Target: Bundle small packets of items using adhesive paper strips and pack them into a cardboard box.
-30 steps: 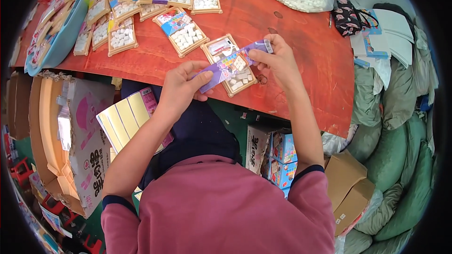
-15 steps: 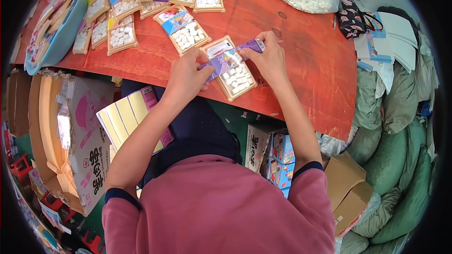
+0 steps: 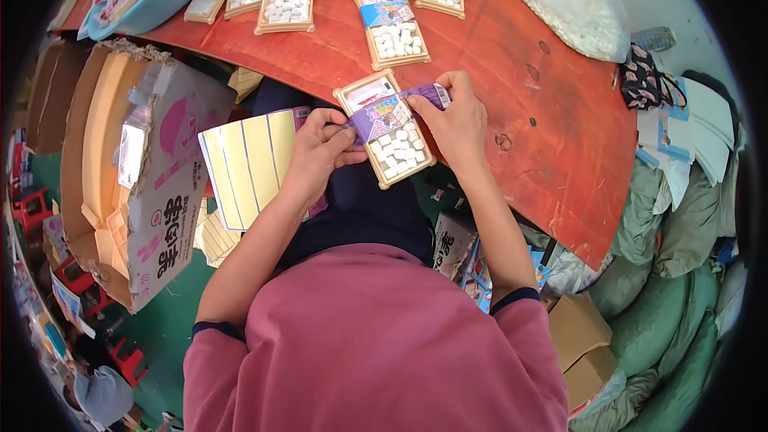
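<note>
A tan plastic tray of small white blocks (image 3: 398, 154) lies at the table's near edge, its lower end jutting past the edge. Across its middle runs a purple printed paper band (image 3: 386, 118). My left hand (image 3: 318, 158) is closed at the band's left end, thumb and fingers pinched together beside the tray. The band's right end sticks out past the tray, and my right hand (image 3: 456, 122) pinches it between thumb and fingers. Just beyond lies a similar tray with a blue band (image 3: 384, 14).
Several more banded trays (image 3: 286, 10) lie at the back of the red table (image 3: 552, 140), beside a blue basin (image 3: 156, 2). A clear bag of white blocks (image 3: 564, 4) is at the back right. Left of my lap are yellow-striped sheets (image 3: 250, 164) and a cardboard box (image 3: 172, 184).
The view has shifted, so the table appears higher and farther right. The purple band now lies flatter across the tray, and my left fingers have curled in at its left end.
</note>
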Demonstrator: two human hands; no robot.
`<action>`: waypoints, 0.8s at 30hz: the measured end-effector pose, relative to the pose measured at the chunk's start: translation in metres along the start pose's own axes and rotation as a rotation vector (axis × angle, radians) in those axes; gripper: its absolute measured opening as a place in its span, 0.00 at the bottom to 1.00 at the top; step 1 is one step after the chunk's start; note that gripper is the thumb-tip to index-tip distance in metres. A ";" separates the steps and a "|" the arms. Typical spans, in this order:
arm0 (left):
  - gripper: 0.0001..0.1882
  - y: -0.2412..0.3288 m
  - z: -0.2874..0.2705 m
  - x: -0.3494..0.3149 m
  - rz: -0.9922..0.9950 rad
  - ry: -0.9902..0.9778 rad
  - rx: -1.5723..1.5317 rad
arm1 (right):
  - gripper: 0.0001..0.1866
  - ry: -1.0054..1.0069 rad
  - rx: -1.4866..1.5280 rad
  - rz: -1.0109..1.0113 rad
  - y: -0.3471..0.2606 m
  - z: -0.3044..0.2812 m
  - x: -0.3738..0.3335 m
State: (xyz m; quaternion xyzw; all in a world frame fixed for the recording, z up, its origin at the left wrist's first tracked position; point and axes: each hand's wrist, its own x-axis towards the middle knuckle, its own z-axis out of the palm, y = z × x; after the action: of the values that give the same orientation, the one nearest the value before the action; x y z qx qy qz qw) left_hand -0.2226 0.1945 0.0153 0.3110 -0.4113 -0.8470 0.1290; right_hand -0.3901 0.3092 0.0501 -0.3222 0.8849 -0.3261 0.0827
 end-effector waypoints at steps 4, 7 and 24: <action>0.02 -0.008 0.002 -0.001 0.041 -0.006 -0.110 | 0.21 0.033 -0.011 0.000 -0.002 -0.001 -0.003; 0.07 -0.006 0.003 -0.004 0.031 0.027 -0.134 | 0.20 0.033 -0.025 0.018 -0.005 -0.001 -0.004; 0.19 0.005 0.001 -0.014 0.014 -0.279 -0.290 | 0.11 -0.470 1.210 0.357 -0.008 -0.009 -0.006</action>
State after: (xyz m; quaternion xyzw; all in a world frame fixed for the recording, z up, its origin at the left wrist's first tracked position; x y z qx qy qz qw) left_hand -0.2122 0.1988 0.0250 0.1660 -0.3009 -0.9313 0.1203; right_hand -0.3843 0.3133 0.0619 -0.1304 0.5446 -0.6668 0.4917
